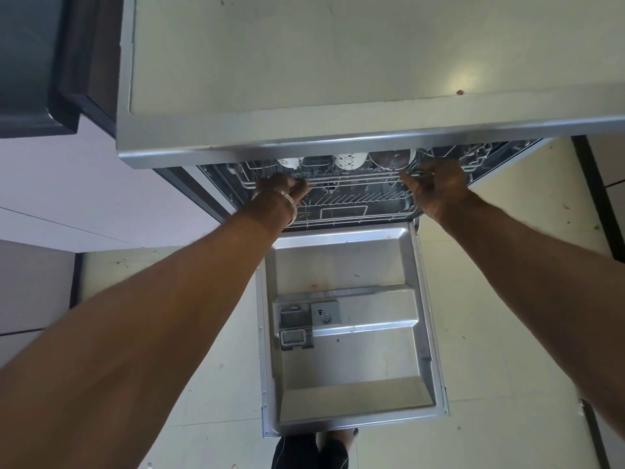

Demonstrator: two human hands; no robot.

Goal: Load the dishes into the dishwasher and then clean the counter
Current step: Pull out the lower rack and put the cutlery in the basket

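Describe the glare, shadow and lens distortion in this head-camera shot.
Head view: a soft round glare patch sits on the pale steel-edged countertop; the wire upper rack gripped by the left hand and right hand lies in deep shadow under the counter; wide-angle stretch swells the forearms at the frame edges; the open steel dishwasher door is evenly lit.

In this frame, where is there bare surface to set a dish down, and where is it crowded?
The counter above the dishwasher is bare apart from small specks. The open door panel is bare below the detergent dispenser. The upper rack is crowded: cups along it, left hand and right hand gripping its front rail.
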